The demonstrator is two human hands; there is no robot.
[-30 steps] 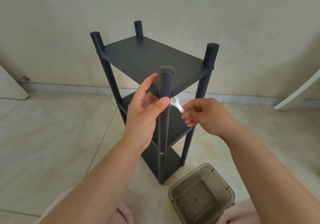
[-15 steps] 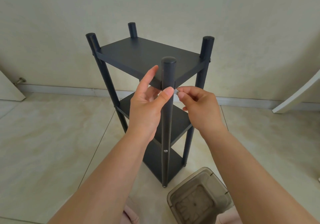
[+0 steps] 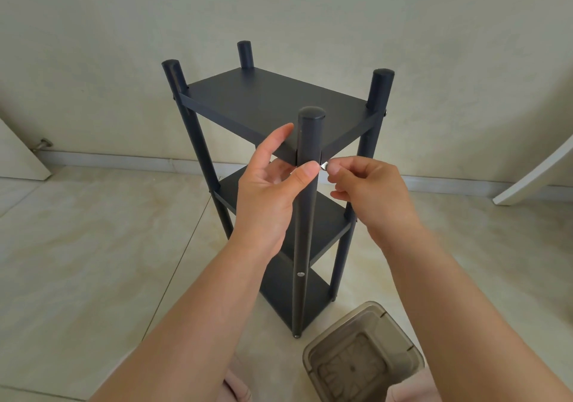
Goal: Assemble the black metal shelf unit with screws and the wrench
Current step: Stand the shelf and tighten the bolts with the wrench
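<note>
Shelf unit: black shelf unit (image 3: 273, 103) stands upright on the tiled floor (image 3: 93, 246), centre of the frame.
Left grip: left hand (image 3: 266, 196) around the near post (image 3: 305, 215) just below the top board, thumb pressed on the post front, fingers extended behind.
Right grip: right hand (image 3: 369, 193) pinches a small silvery wrench (image 3: 324, 165) against the post's right side, touching the left thumb tip.
Screw: one screw head (image 3: 300, 274) visible lower on the post.
Container: translucent brown container (image 3: 362, 355), lower right.
Markings: none legible.
</note>
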